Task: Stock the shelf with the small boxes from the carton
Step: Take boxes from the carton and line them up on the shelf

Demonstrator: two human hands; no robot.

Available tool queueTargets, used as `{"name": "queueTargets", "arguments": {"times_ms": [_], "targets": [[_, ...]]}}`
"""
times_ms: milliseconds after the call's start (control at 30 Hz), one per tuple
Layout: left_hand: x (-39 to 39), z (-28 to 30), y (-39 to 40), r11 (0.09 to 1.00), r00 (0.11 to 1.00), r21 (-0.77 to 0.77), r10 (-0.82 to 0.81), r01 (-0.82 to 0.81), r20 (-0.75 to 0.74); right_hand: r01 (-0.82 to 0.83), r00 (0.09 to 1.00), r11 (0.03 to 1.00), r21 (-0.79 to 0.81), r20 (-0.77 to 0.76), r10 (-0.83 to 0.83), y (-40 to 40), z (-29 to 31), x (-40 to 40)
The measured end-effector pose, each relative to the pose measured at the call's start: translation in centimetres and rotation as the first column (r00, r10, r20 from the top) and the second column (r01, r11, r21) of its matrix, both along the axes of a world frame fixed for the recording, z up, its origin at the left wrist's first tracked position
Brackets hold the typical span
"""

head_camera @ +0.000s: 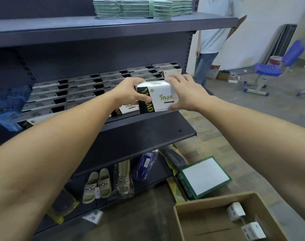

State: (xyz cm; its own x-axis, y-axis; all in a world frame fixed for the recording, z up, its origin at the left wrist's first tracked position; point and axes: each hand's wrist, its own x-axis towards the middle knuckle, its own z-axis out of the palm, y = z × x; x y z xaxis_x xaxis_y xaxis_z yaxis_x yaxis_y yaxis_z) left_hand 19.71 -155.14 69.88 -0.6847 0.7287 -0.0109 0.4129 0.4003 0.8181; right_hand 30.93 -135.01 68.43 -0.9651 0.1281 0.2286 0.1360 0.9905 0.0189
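Note:
I hold a small white box with a black side band [157, 98] in both hands, just above the front right part of the dark middle shelf [148, 129]. My left hand [129, 92] grips its left end and my right hand [184, 92] grips its right end. Several identical boxes [82, 91] stand in rows across that shelf, and one more [125, 108] sits right under the held box. The brown carton [200, 223] lies on the floor at the lower right, with two small white items [242, 220] in it.
Folded green cloths [141, 7] lie on the top shelf. Blue packets [9, 105] sit at the middle shelf's left. Slippers [97, 185] fill the bottom shelf. A green-edged flat box [203, 176] lies on the floor. A person [212, 37] stands beyond the shelf, beside a blue chair [276, 66].

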Motion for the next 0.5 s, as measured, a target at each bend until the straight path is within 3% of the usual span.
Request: {"name": "queueTargets", "arguments": {"times_ms": [100,500], "targets": [[0.5,0.0,0.2,1.0,0.999,0.005,-0.003,0.004,-0.043,-0.006,1.0,0.996,0.094,-0.012,0.007,0.0,-0.2,-0.1],[-2.0,-0.9,-0.9,0.982,0.914,-0.178,-0.011,-0.067,-0.406,-0.067,0.998,0.997,0.034,0.011,0.067,-3.0,0.1,-3.1]]}}
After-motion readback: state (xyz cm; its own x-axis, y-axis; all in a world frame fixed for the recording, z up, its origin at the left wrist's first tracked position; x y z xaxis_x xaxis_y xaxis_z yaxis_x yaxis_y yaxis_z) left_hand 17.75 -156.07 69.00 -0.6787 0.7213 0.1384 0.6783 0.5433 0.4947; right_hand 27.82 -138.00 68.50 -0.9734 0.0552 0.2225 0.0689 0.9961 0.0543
